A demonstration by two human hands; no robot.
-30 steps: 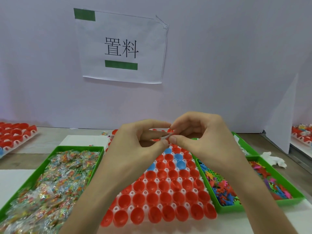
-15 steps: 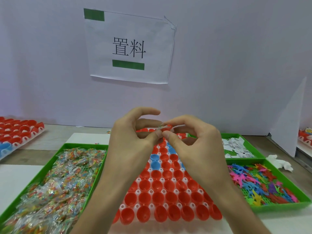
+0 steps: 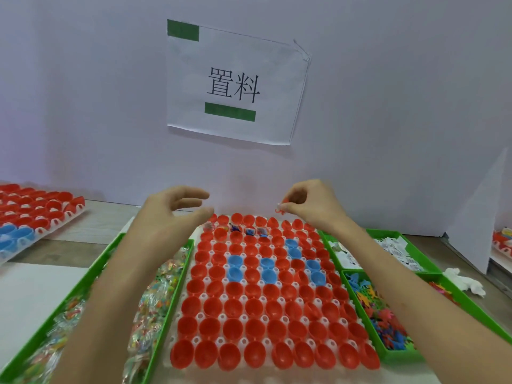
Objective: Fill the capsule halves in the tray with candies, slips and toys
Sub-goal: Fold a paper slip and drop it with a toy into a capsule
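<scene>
Hands have just parted. My right hand (image 3: 310, 206) grip is clamped on a small red plastic toy (image 3: 279, 210), upper centre, above the white tray of red and blue capsule halves (image 3: 266, 295). Left hand (image 3: 177, 214) grip apart, empty. Toy freed; drop next.

Red and blue capsule halves (image 3: 250, 284), green bins (image 3: 177, 295)

paper sign (image 3: 235, 84) on wall, crumpled tissue (image 3: 465, 281)
</scene>
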